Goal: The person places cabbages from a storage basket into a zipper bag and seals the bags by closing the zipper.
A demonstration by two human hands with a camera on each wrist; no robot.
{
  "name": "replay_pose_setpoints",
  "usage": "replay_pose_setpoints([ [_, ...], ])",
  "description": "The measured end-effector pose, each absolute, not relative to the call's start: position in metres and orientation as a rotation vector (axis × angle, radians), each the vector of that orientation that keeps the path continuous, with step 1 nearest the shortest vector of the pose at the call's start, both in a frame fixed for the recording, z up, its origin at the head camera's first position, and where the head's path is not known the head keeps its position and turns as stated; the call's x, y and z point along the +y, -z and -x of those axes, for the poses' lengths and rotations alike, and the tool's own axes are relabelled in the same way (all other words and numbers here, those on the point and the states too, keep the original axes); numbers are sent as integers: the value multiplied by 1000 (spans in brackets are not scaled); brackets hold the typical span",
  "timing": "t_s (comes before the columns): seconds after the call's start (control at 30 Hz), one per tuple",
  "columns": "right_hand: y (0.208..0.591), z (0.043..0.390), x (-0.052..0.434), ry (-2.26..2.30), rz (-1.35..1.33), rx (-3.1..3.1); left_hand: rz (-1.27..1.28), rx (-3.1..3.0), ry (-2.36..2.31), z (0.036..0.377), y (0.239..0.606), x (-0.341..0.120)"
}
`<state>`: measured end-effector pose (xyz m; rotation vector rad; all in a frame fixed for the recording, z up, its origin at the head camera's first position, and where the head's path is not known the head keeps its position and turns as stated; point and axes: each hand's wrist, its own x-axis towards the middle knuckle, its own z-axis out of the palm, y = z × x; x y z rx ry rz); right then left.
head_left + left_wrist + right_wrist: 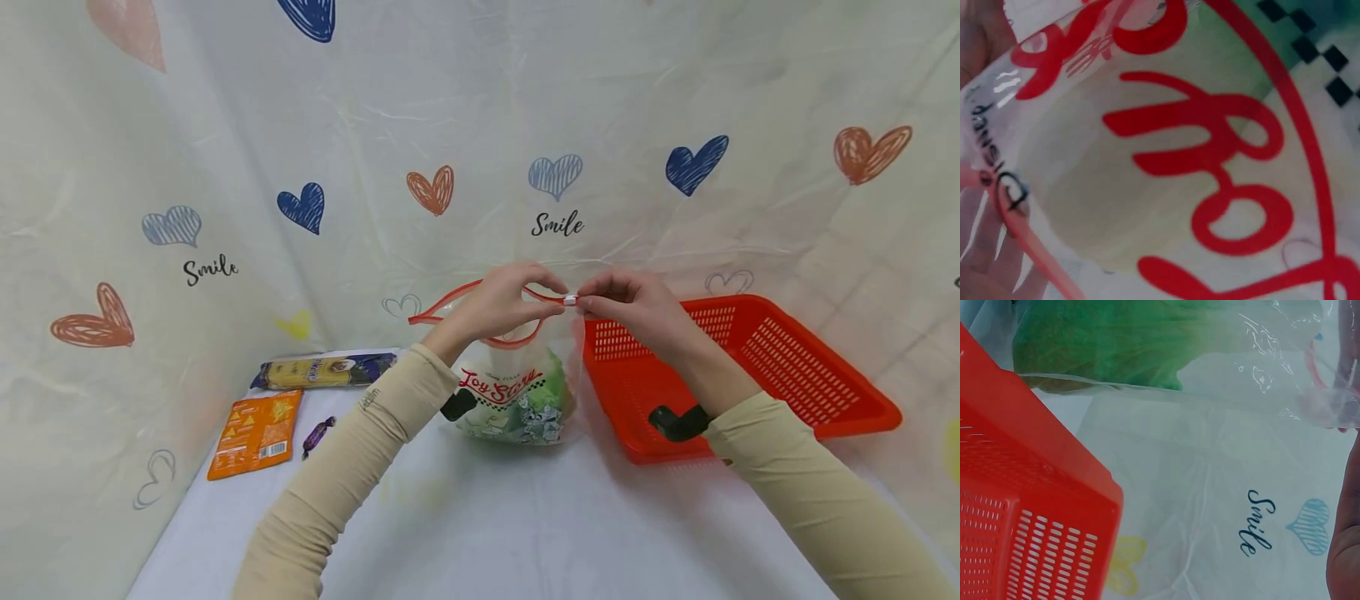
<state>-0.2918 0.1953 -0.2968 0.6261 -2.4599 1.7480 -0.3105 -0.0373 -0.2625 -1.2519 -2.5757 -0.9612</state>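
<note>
The zip bag point(517, 392) stands upright on the table point(480, 517), its red seal point(480, 321) running left to right. My right hand point(637, 310) pinches the white slider point(571, 300) at the right end; my left hand point(498, 304) pinches the seal just beside it. The red basket point(787, 375) sits right.

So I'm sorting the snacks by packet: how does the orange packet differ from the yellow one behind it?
The orange packet is a broad, flat pouch lying lengthwise toward the camera; the yellow packet is long and narrow, lying crosswise along the backdrop. The orange packet is one colour with a white barcode patch; the yellow packet has dark purple ends. Both lie flat on the white table, left of the hands, untouched.
</note>
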Motion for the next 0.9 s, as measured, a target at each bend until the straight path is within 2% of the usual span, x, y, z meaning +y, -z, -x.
replay_pose_setpoints([
  [0.33, 299, 289, 190, -1777, -644, -2444, 1279, -2505, 1195, 324, 278, -35],
  [0.73, 304, 289, 186, -1544, -795, -2439, 1205, -2519, 1132, 317, 285, -37],
  [0.9, 304, 288, 188, -1443, -743, -2463, 1168, -2528, 1085, 313, 285, -44],
])
